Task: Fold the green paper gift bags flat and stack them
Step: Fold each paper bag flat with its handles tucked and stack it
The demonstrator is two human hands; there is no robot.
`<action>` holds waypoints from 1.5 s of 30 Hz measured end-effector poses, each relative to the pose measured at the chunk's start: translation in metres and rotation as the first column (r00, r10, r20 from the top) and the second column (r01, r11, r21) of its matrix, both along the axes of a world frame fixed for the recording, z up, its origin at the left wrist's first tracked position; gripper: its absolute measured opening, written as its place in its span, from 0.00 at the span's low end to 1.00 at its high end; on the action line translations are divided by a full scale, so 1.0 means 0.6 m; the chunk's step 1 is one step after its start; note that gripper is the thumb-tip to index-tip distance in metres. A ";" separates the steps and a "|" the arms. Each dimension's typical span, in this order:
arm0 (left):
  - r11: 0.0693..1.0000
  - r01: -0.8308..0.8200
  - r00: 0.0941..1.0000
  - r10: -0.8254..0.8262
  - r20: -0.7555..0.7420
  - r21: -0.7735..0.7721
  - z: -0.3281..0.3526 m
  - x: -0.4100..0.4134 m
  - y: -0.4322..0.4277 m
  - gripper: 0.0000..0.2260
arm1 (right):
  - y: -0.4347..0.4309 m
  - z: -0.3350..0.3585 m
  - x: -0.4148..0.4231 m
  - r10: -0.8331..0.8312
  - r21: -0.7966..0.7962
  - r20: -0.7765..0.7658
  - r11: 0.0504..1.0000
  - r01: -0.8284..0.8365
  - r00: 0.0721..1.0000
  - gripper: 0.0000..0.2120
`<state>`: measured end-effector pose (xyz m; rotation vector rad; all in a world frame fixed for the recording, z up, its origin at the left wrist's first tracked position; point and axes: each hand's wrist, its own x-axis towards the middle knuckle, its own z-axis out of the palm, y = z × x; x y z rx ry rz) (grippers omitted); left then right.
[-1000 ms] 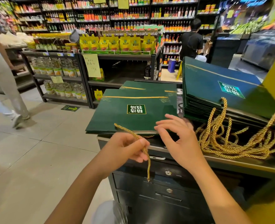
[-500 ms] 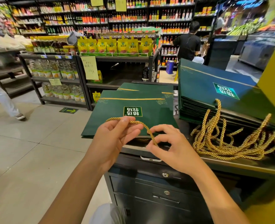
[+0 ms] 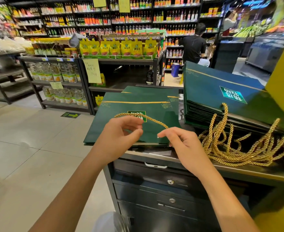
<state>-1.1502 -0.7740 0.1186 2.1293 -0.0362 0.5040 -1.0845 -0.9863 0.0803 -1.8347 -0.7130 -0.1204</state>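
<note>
A flat green gift bag (image 3: 117, 129) with a gold stripe lies on the counter, overhanging its left end, with another flat bag (image 3: 153, 91) beneath it. A gold cord (image 3: 156, 120) arches above it. My left hand (image 3: 119, 136) pinches one part of the cord and my right hand (image 3: 183, 143) pinches its other end. A tall stack of flat green bags (image 3: 218, 97) sits to the right, with a heap of gold cords (image 3: 238, 144) in front of it.
The dark counter (image 3: 154, 154) has locked drawers (image 3: 154, 183) below. Store shelving (image 3: 61, 76) stands to the left across a tiled aisle. A person in black (image 3: 193, 46) stands at the far shelves. A yellow surface (image 3: 283, 77) borders the right.
The cord, hanging from my left hand a second ago, is now held between both hands and stretched into an arc. A passer-by at the left has gone.
</note>
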 end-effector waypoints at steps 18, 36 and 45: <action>0.815 0.187 0.961 -0.036 -0.274 0.549 -0.014 0.016 -0.018 0.16 | 0.000 -0.008 -0.003 -0.099 0.050 0.100 0.994 0.094 0.990 0.09; 0.870 0.086 0.990 -0.020 -0.139 0.486 -0.039 -0.009 -0.007 0.18 | 0.033 -0.017 0.013 -0.220 0.019 0.081 0.976 0.219 0.972 0.03; 0.823 0.077 0.974 0.059 -0.218 0.563 -0.034 0.000 -0.019 0.16 | 0.030 -0.015 0.015 -0.168 -0.045 0.124 0.984 0.175 0.978 0.04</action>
